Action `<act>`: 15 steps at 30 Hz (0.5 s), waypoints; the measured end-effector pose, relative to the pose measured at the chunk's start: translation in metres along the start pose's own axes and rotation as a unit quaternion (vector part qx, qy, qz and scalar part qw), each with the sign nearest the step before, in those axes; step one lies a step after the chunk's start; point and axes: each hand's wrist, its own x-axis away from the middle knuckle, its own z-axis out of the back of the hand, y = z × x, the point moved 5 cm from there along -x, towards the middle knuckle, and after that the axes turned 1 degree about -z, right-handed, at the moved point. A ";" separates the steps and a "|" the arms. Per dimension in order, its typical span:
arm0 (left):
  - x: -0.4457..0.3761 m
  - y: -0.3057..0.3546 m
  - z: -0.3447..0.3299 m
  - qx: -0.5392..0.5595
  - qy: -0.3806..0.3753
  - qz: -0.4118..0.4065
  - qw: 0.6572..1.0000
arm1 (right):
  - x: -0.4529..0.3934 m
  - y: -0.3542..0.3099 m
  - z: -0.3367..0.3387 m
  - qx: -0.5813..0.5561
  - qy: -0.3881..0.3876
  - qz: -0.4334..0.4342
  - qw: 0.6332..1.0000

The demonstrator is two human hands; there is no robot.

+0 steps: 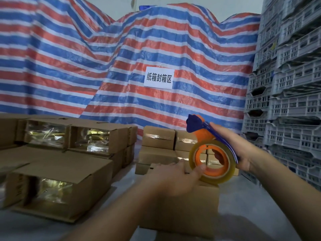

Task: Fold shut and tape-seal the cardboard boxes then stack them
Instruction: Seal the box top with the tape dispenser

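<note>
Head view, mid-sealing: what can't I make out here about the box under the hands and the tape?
- Cardboard box top seam: covered by the left hand and forearm; flaps' closure not shown.
- Tape's free end: hidden behind the tape dispenser, which the right hand grips.
- Left fingers: motion-blurred; exact contact unclear.
- Near edge of the box: cut off by the bottom of the frame.
- Left-side open boxes: contents are only glare.
</note>
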 end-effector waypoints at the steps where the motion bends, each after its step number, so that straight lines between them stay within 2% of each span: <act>1: 0.001 -0.001 0.003 0.035 -0.004 0.002 0.999 | -0.002 -0.001 0.000 0.005 -0.015 -0.010 1.000; 4: 0.004 -0.005 0.013 0.241 0.000 -0.015 0.970 | -0.006 -0.004 -0.006 0.025 -0.048 -0.028 0.998; 5: 0.003 -0.009 0.019 0.318 0.032 -0.005 0.947 | -0.007 -0.006 -0.008 0.036 -0.051 -0.028 0.998; 7: 0.003 -0.027 0.026 0.452 0.115 0.066 0.882 | -0.008 -0.008 -0.013 0.059 -0.052 -0.019 0.997; 8: 0.002 -0.036 0.026 0.500 0.133 0.092 0.851 | -0.009 -0.010 -0.015 0.069 -0.050 -0.009 0.996; 12: -0.002 -0.051 0.029 0.630 0.155 0.105 0.754 | -0.012 -0.015 -0.021 0.105 -0.055 0.022 0.993; 15: -0.002 -0.056 0.033 0.667 0.166 0.113 0.717 | -0.015 -0.018 -0.026 0.130 -0.058 0.023 0.990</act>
